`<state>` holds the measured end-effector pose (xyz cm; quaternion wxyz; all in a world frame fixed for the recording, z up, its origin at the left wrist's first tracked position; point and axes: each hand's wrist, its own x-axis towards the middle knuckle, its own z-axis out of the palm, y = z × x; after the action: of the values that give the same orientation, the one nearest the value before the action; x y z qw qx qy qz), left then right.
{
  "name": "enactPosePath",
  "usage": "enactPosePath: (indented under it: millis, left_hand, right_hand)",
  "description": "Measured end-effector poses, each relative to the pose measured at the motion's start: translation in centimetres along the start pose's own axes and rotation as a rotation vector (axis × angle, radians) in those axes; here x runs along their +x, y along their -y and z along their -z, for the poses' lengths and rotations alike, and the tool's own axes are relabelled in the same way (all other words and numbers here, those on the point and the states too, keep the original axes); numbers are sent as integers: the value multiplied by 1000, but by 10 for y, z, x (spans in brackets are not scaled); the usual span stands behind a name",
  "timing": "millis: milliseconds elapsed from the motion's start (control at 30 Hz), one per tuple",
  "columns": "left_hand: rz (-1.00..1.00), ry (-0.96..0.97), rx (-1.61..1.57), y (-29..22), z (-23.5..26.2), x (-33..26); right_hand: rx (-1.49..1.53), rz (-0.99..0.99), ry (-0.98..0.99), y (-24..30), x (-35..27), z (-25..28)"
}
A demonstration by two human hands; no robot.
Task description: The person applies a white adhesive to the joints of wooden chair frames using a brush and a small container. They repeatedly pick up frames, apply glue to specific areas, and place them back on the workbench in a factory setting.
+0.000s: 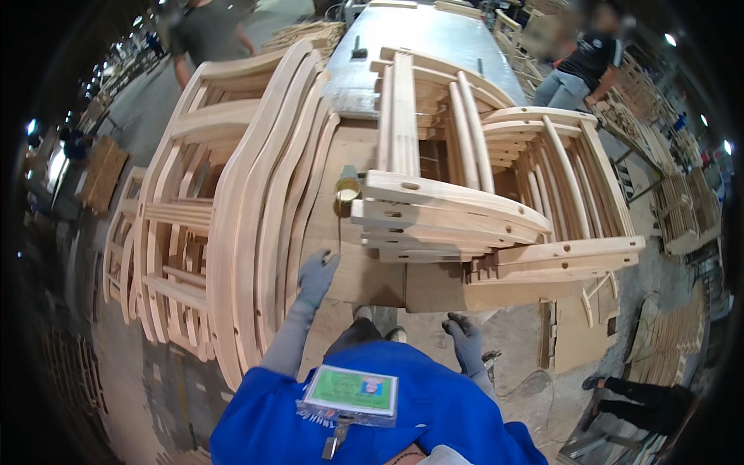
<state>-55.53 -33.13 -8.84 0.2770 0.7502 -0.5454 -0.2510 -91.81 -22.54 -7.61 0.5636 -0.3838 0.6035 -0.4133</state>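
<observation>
Resting left hand [318, 275], fingers together, on workbench [364, 279] beside glue jar [347, 188]; right hand [465, 341] spread, empty. Stacked chair frames [457, 225] overhang the workbench edge; a bump could likely topple them.

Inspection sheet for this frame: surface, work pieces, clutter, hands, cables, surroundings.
Surface: wooden bench, its far end covered by a metal sheet.
Work pieces: curved chair parts stacked on edge at the left; chair frames piled at the right.
Clutter: small open jar on the bench.
Hands: left hand gloved, open, resting by the curved chair parts; right hand gloved, open, holding nothing.
Cables: thin cord on the floor.
Surroundings: two other people beyond the bench; more wooden parts around.
</observation>
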Motion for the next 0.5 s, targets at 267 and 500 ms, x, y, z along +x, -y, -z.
enactPosePath:
  millis: [267,500]
  left_hand:
    - [195,111,258,12,-77,92]
    - [196,169,-83,52,-57,114]
  right_hand:
    - [14,-46,-227,93,-29,-16]
    - [-103,219,-72,180,-10,-58]
